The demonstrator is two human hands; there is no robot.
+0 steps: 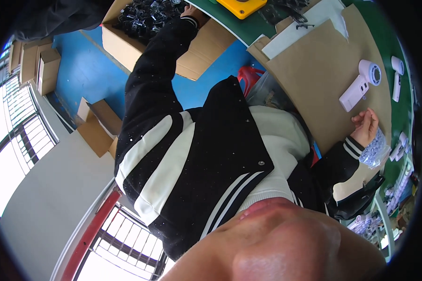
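My left hand (193, 14) is at the far rim of a cardboard box (204, 56) heaped with small black plastic parts (150, 18). The sleeve and the frame's upper edge leave little of its fingers showing. On the right, my right hand (365, 126) lies over the brown cardboard sheet (309, 75) with its fingers loosely bent and nothing visible in them. Just beyond it rests a pale lilac handheld fan (361, 86) with a round head. Beside the right wrist is a clear bag of small lilac parts (375, 151).
A yellow device (241, 7) and loose black parts (286, 14) lie at the table's far side. More pale fans (396, 79) are on the green surface at right. A red stool (249, 78) stands below the table edge; open cartons (98, 126) sit on the blue floor.
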